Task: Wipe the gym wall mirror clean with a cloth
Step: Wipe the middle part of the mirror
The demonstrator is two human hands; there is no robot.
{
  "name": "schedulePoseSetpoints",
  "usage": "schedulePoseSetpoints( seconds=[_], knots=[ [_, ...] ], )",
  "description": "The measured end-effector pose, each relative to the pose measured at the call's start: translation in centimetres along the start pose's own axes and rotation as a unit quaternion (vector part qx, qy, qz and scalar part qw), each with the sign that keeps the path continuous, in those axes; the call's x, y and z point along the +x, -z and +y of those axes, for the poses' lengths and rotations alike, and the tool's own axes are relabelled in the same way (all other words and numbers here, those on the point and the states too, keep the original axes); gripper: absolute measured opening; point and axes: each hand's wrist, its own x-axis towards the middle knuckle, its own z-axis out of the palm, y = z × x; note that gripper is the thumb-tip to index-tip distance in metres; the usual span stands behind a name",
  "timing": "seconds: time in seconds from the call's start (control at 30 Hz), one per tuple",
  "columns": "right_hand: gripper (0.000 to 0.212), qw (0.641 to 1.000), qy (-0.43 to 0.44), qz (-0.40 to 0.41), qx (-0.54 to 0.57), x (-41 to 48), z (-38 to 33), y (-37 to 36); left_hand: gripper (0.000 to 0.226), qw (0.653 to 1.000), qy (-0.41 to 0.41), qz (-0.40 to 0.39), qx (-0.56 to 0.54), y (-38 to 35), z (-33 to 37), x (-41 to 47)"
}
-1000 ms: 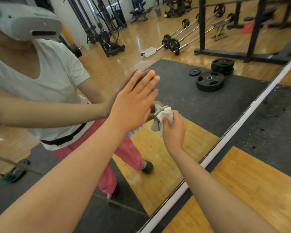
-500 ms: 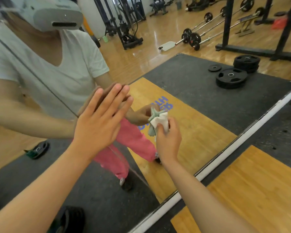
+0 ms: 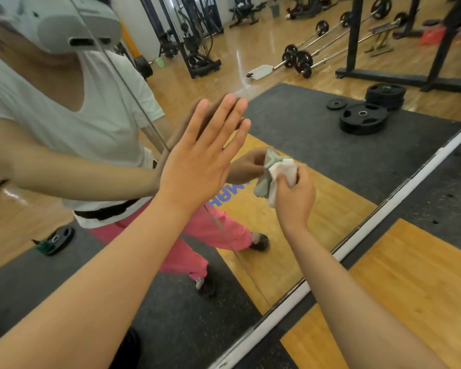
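Against the gym wall mirror [image 3: 290, 123], the left hand [image 3: 197, 166] lies flat with its fingers spread and palm on the glass. Just to its right, the right hand [image 3: 294, 198] bunches a crumpled white cloth [image 3: 280, 170] in its curled fingers, pressing it to the mirror. Reflected weight plates [image 3: 362, 118] lie on dark matting beyond.
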Motion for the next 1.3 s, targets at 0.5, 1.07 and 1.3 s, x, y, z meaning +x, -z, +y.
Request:
schedulePoseSetpoints(
  seconds=[0.5,1.07,1.3],
  knots=[
    [0.022,0.978,0.169,-0.118,-0.006,-11.7,-0.4,-3.3,0.056,1.0,-0.006,0.014,0.023,0.0,0.2,0.0],
    [0.016,0.998,0.027,-0.047,0.03,-12.6,0.7,-4.1,0.06,0.999,-0.007,0.003,0.041,-0.2,0.4,-0.2],
    [0.021,0.991,0.05,-0.121,-0.001,-14.3,4.0,-3.6,0.065,1.0,-0.01,-0.017,0.023,-0.2,0.3,-0.3]
  ],
)
